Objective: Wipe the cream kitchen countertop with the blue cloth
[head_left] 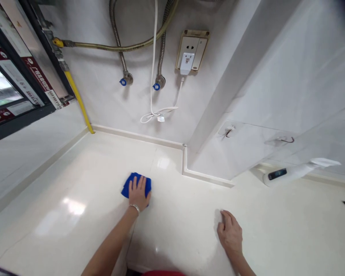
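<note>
One blue cloth (127, 186) lies on the surface (178, 222) below-left of the socket (201, 48), under the left hand (138, 194), fingers spread flat, the right hand (230, 232) loosely curled and empty; wiping seems in hand, the next move wanting even pressure

Plain blue cloth (127, 188), cream countertop (178, 214)
</note>
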Available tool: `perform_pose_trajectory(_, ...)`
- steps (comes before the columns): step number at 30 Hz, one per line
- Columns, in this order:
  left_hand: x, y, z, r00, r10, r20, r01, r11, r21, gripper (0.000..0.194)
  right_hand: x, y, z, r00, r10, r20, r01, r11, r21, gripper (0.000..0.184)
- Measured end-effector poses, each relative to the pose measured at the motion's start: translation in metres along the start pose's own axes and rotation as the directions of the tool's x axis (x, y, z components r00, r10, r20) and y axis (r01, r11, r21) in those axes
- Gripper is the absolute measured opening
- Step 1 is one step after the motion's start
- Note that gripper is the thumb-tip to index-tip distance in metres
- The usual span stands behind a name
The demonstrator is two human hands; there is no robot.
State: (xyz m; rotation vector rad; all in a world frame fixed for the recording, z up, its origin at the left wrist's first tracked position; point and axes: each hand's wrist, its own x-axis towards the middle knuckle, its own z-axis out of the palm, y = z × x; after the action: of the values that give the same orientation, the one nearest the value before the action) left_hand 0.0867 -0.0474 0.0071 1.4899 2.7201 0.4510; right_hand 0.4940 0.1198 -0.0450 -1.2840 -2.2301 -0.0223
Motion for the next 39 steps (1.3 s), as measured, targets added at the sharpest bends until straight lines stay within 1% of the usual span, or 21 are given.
perform_pose_trajectory(2, -0.020, 0.033, 0.009, 0.992, 0.116, 0.046, -0.113, 0.992, -0.062, 0.071, 0.000, 0.000, 0.000, 1.000, 0.003, -0.006, -0.002, 1.000, 0.004, 0.044)
perform_pose_trajectory(4, -0.045, 0.060, 0.016, 0.969, 0.234, 0.078, -0.223, 0.967, -0.124, 0.074, 0.001, -0.001, 0.000, 1.000, 0.003, -0.013, -0.003, 1.000, 0.009, 0.043)
perform_pose_trajectory(6, -0.073, 0.077, 0.018, 0.929, 0.358, 0.099, -0.336, 0.924, -0.183, 0.076, 0.001, -0.001, -0.001, 1.000, -0.002, -0.018, 0.003, 1.000, 0.015, 0.043)
perform_pose_trajectory(7, -0.086, 0.081, 0.018, 0.904, 0.413, 0.112, -0.386, 0.899, -0.207, 0.077, 0.001, -0.001, -0.002, 1.000, -0.006, -0.020, 0.006, 1.000, 0.017, 0.043)
perform_pose_trajectory(9, -0.108, 0.079, 0.014, 0.854, 0.498, 0.146, -0.460, 0.857, -0.232, 0.080, 0.001, -0.002, -0.003, 1.000, -0.009, -0.020, 0.010, 1.000, 0.018, 0.043)
perform_pose_trajectory(11, -0.122, 0.067, 0.008, 0.821, 0.543, 0.178, -0.502, 0.834, -0.229, 0.082, 0.001, -0.002, -0.004, 1.000, -0.010, -0.018, 0.010, 1.000, 0.015, 0.043)
perform_pose_trajectory(13, -0.130, 0.046, 0.001, 0.819, 0.546, 0.180, -0.513, 0.835, -0.197, 0.082, 0.001, -0.002, -0.005, 1.000, -0.011, -0.014, 0.011, 1.000, 0.012, 0.043)
perform_pose_trajectory(14, -0.131, 0.034, -0.002, 0.832, 0.530, 0.165, -0.506, 0.846, -0.169, 0.082, 0.001, -0.003, -0.006, 1.000, -0.011, -0.013, 0.011, 1.000, 0.011, 0.043)
perform_pose_trajectory(16, -0.133, 0.006, -0.007, 0.874, 0.472, 0.114, -0.463, 0.881, -0.098, 0.078, 0.000, -0.003, -0.006, 1.000, -0.009, -0.016, 0.009, 1.000, 0.014, 0.044)
perform_pose_trajectory(18, -0.132, -0.027, -0.013, 0.924, 0.378, 0.054, -0.377, 0.926, -0.025, 0.072, -0.001, -0.003, -0.006, 1.000, -0.007, -0.021, 0.007, 1.000, 0.018, 0.043)
perform_pose_trajectory(21, -0.128, -0.080, -0.023, 0.987, 0.157, -0.023, -0.155, 0.986, 0.064, 0.062, -0.001, -0.003, -0.006, 1.000, -0.016, -0.022, 0.016, 1.000, 0.021, 0.042)
perform_pose_trajectory(23, -0.122, -0.116, -0.033, 0.999, 0.011, -0.053, -0.006, 0.995, 0.095, 0.061, -0.001, -0.002, -0.005, 0.999, -0.025, -0.026, 0.026, 0.999, 0.021, 0.042)
perform_pose_trajectory(25, -0.112, -0.151, -0.047, 0.992, -0.108, -0.067, 0.115, 0.988, 0.106, 0.064, -0.001, -0.002, -0.004, 0.999, -0.030, -0.034, 0.031, 0.999, 0.021, 0.042)
perform_pose_trajectory(27, -0.099, -0.182, -0.063, 0.975, -0.215, -0.064, 0.221, 0.970, 0.101, 0.068, -0.001, -0.001, -0.003, 0.999, -0.031, -0.039, 0.031, 0.999, 0.020, 0.042)
perform_pose_trajectory(29, -0.086, -0.208, -0.080, 0.953, -0.303, -0.007, 0.302, 0.950, 0.077, 0.069, -0.001, -0.001, -0.002, 0.999, -0.032, -0.036, 0.033, 0.999, 0.020, 0.042)
perform_pose_trajectory(32, -0.070, -0.234, -0.102, 0.911, -0.358, 0.207, 0.368, 0.930, -0.014, 0.069, -0.001, -0.002, -0.002, 0.999, -0.024, -0.030, 0.025, 1.000, 0.016, 0.042)
perform_pose_trajectory(33, -0.065, -0.238, -0.108, 0.887, -0.379, 0.263, 0.404, 0.913, -0.048, 0.070, -0.001, -0.003, -0.002, 0.999, -0.017, -0.028, 0.017, 1.000, 0.014, 0.042)
perform_pose_trajectory(34, -0.062, -0.238, -0.112, 0.860, -0.419, 0.291, 0.457, 0.886, -0.073, 0.070, -0.001, -0.003, -0.002, 1.000, -0.008, -0.025, 0.008, 1.000, 0.013, 0.042)
perform_pose_trajectory(35, -0.059, -0.236, -0.113, 0.829, -0.477, 0.291, 0.519, 0.850, -0.085, 0.073, -0.001, -0.004, -0.002, 1.000, 0.001, -0.022, -0.001, 1.000, 0.013, 0.042)
perform_pose_trajectory(37, -0.053, -0.222, -0.111, 0.761, -0.608, 0.227, 0.636, 0.767, -0.078, 0.081, -0.001, -0.004, -0.002, 1.000, 0.016, -0.013, -0.015, 1.000, 0.015, 0.042)
perform_pose_trajectory(39, -0.046, -0.201, -0.101, 0.687, -0.715, 0.128, 0.725, 0.685, -0.064, 0.088, -0.002, -0.004, -0.001, 1.000, 0.021, -0.002, -0.021, 1.000, 0.016, 0.042)
